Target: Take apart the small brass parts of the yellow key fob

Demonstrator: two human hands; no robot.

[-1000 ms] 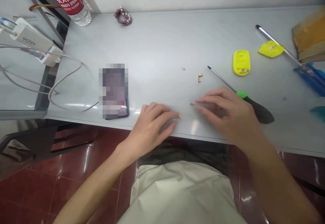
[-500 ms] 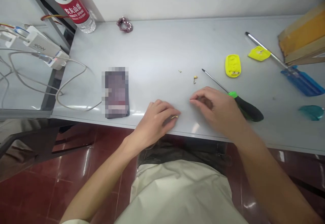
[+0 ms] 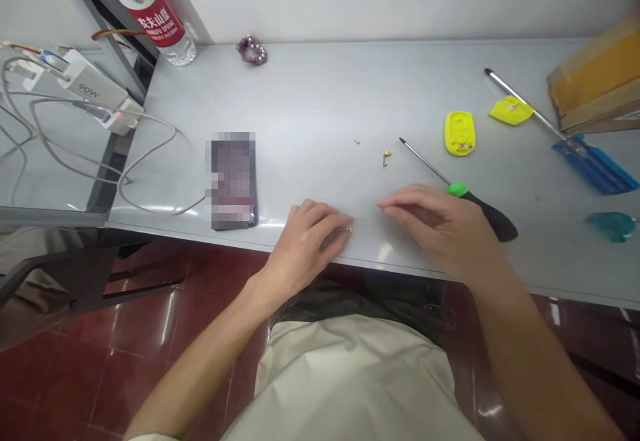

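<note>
The left hand [image 3: 307, 238] lies curled on the counter [image 3: 310, 94], its grip pinching a tiny gold part [image 3: 349, 230] near the front edge. The right hand [image 3: 440, 224] hovers beside the green screwdriver [image 3: 463, 194]; I cannot tell its grip. Next it needs a careful, tiny pinch

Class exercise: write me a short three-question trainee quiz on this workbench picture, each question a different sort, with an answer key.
1. True or false: the left hand rests at the table's near edge, a small brass part at its fingertips.
2. What lies just behind the right hand? A) green-and-black screwdriver B) blue-handled screwdriver C) bead bracelet
3. Fill in: the oval shell beyond the screwdriver tip is ____.

Key: 1 true; 2 A; 3 yellow.
</note>
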